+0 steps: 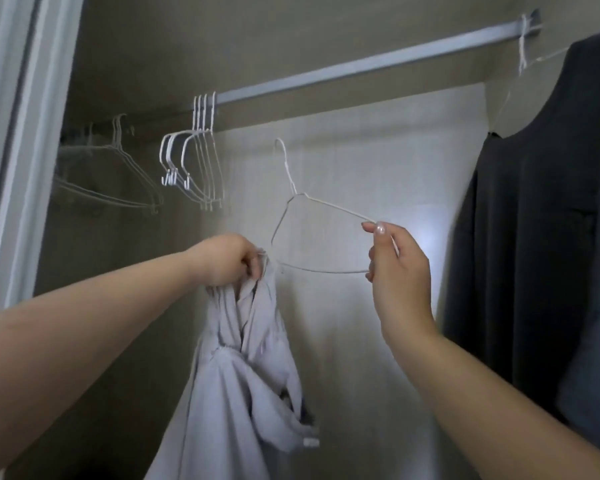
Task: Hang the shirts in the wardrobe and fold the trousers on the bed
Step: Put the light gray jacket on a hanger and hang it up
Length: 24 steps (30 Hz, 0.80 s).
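Right hand [394, 258] pinches white wire hanger [312, 233]; left hand [227, 259] grips bunched pale lilac shirt [243, 368] at collar. Hanging step underway; next, thread hanger into collar.

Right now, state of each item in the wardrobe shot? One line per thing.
wire hanger: off the rail, tilted, held at its right end, no shirt on it yet
light shirt: bunched, dangling from the grip at its top
left hand: grips the light shirt
right hand: pinches the wire hanger
spare hangers: empty, hooked on the rail
dark garment: already hung at the right
rail: mounted, mostly bare
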### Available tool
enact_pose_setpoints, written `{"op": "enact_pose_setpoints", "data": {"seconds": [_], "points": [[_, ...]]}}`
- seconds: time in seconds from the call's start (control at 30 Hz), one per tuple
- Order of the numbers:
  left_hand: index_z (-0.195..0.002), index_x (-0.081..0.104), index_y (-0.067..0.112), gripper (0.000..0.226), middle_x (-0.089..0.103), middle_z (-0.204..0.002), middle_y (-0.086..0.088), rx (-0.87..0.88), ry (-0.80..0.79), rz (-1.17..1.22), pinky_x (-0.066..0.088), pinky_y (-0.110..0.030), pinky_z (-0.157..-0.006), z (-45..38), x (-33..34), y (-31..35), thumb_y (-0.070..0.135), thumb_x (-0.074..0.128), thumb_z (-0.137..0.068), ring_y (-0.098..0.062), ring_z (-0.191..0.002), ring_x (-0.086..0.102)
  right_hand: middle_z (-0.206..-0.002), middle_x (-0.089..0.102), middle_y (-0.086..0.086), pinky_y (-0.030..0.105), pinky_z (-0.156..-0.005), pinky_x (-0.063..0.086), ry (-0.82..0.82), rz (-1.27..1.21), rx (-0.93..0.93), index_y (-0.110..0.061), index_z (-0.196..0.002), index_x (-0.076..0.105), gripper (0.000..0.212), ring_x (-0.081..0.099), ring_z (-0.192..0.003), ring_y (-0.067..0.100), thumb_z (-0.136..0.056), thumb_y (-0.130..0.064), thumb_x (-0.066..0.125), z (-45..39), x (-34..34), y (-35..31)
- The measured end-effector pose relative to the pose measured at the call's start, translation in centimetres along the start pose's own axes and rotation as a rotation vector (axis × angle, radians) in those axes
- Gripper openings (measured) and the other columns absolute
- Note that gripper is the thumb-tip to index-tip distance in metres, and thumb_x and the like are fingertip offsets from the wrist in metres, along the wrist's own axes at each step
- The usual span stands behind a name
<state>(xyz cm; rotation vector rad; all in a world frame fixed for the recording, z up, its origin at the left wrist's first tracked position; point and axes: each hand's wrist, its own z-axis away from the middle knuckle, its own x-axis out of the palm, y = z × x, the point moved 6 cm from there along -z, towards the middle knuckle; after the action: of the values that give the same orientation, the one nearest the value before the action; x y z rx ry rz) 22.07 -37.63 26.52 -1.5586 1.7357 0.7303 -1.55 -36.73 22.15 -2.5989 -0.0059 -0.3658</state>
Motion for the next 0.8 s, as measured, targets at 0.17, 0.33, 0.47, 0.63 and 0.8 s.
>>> {"op": "enact_pose_setpoints", "data": {"seconds": [0.17,0.33,0.47,0.63,0.8], "points": [[-0.109,0.065,0.023,0.028,0.062,-0.113,-0.003,-0.010,-0.136,-0.497,0.052,-0.031,-0.080,0.9,3.9,-1.3,0.013,0.046,-0.091,-0.026,-0.100,0.063,-0.061,0.037,-0.008,0.022,-0.057,0.037,-0.072,-0.048,0.052,-0.033,-0.091,0.066,0.027,0.035,-0.055,0.009,-0.100,-0.026,0.042,4.9,-0.6,1.4],[-0.109,0.063,0.013,0.029,0.064,-0.113,-0.010,-0.191,-0.211,-0.526,0.051,-0.037,-0.080,1.9,8.4,-4.3,0.012,0.039,-0.093,-0.030,-0.101,0.062,-0.059,0.036,-0.008,0.015,-0.054,0.039,-0.117,-0.116,0.083,-0.034,-0.091,0.067,0.029,0.035,-0.052,0.005,-0.100,-0.022,0.043,8.4,-1.2,2.4],[-0.117,0.060,0.005,0.031,0.060,-0.125,-0.015,-0.334,-0.277,-0.402,0.045,-0.035,-0.095,3.1,11.2,-7.2,0.010,0.040,-0.094,-0.031,-0.114,0.057,-0.057,0.040,-0.012,0.014,-0.056,0.041,-0.155,-0.175,0.127,-0.031,-0.091,0.068,0.028,0.038,-0.053,0.002,-0.100,-0.020,0.044,10.9,-1.0,3.3],[-0.129,0.053,0.002,0.034,0.052,-0.136,-0.013,-0.464,-0.338,-0.332,0.034,-0.024,-0.095,4.3,12.1,-10.4,0.009,0.040,-0.098,-0.024,-0.125,0.049,-0.056,0.043,-0.012,0.014,-0.054,0.041,-0.147,-0.272,0.187,-0.030,-0.088,0.072,0.028,0.039,-0.053,0.003,-0.094,-0.030,0.045,12.7,-1.6,3.9],[-0.131,0.047,-0.001,0.037,0.050,-0.137,-0.015,-0.572,-0.321,-0.232,0.035,-0.027,-0.100,5.2,11.8,-12.2,0.009,0.044,-0.096,-0.026,-0.126,0.048,-0.056,0.043,-0.013,0.019,-0.056,0.043,-0.144,-0.307,0.185,-0.038,-0.094,0.072,0.023,0.039,-0.052,0.003,-0.092,-0.042,0.049,13.7,-2.5,4.5]]}}
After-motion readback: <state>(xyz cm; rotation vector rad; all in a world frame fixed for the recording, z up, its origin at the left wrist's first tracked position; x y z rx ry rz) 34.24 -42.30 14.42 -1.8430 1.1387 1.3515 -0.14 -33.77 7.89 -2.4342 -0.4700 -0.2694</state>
